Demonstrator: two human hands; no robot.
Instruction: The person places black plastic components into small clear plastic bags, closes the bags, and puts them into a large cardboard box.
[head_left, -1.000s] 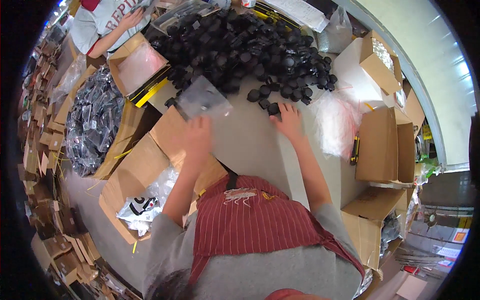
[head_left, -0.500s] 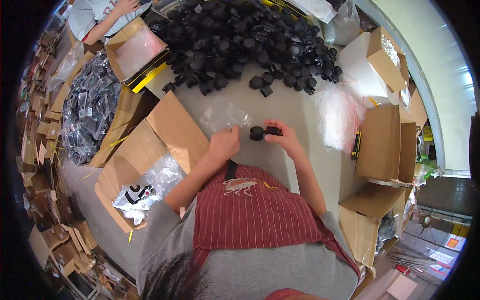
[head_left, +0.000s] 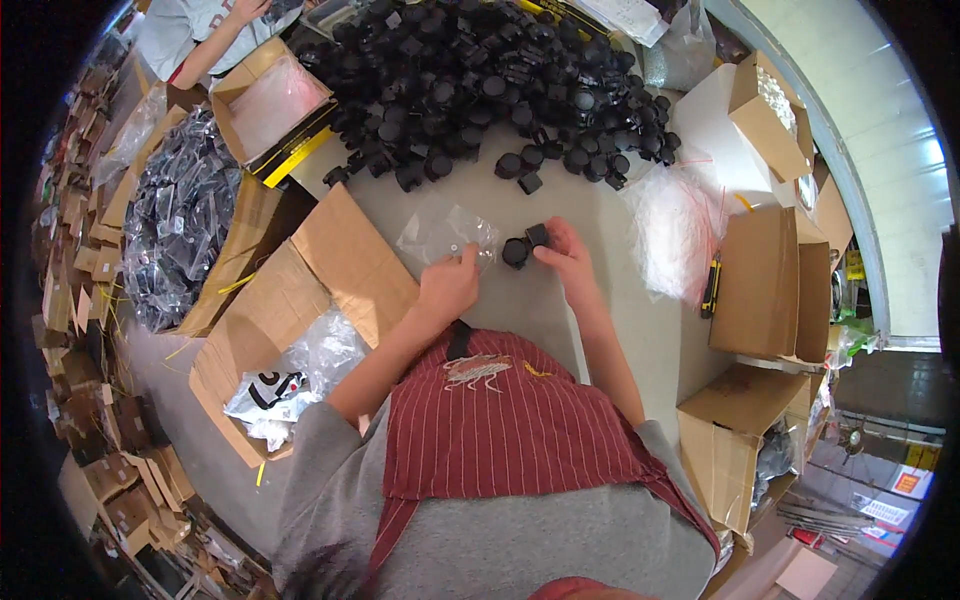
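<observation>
My left hand [head_left: 449, 283] is closed, thumb and forefinger pinched on the lower edge of a clear plastic bag [head_left: 432, 228]. The bag lies loosely above the grey tabletop. To its right, my right hand [head_left: 569, 258] grips a small black plastic part [head_left: 516, 252] with a round, cap-like end and a blocky end. Fingers and thumb hold the blocky end, while the round end points toward the bag. Beyond both hands, a large heap of similar black parts [head_left: 470, 85] covers the far side of the table.
A stack of clear bags [head_left: 668, 235] lies at right beside a yellow-and-black cutter [head_left: 711, 288] and cardboard boxes [head_left: 757, 285]. At left, a carton [head_left: 228, 400] holds plastic wrap, and another box holds bagged black parts [head_left: 180, 220]. A co-worker's arm [head_left: 215, 45] shows at the far left.
My right hand has turned and shifted slightly up, so the black part is now more tilted, its round end facing up. My left hand has barely moved.
</observation>
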